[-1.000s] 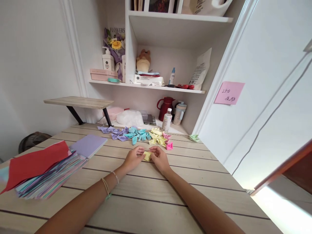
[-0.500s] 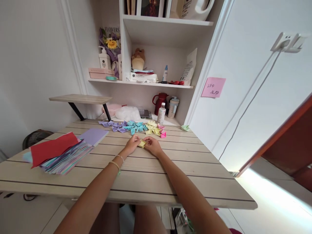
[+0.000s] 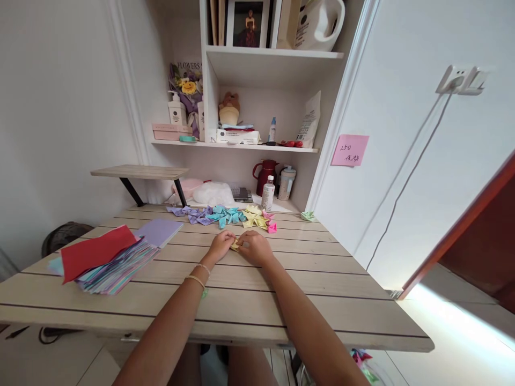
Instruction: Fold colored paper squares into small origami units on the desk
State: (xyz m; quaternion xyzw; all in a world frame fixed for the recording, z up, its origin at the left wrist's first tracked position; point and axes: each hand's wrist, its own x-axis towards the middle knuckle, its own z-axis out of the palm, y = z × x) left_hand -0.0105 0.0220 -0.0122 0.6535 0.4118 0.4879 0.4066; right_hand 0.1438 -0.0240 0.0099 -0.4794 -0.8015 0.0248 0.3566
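Mid-desk, just short of the row of folded paper, I've got a small yellow paper piece between both hands. Left hand is closed on its left side in a thumb-and-finger pinch; right hand is closed in on the right side, exact fingertip contact partly hidden. Can't tell if the paper rests on the wood or sits just above it. Handling, my read: near weightless, thin, crisp along folds, soft across flat faces; not very slippery, but creases or tears easily if pulled. Best hold is a light pinch at opposite edges, on the doubled layers, keeping pressure off the middle. Counts: 1 yellow piece in hand. In the row, purple pieces, blue pieces and yellow pieces overlap, several of each, no clean number. 1 bright pink piece at the near right end, at least 1 paler pink behind it. 1 green piece well apart, far right. Left of me: 1 red sheet on a fanned paper stack, too many sheets to count, plus 1 purple pad. Behind the row: 1 bottle, 1 dark red jug, 1 tumbler.
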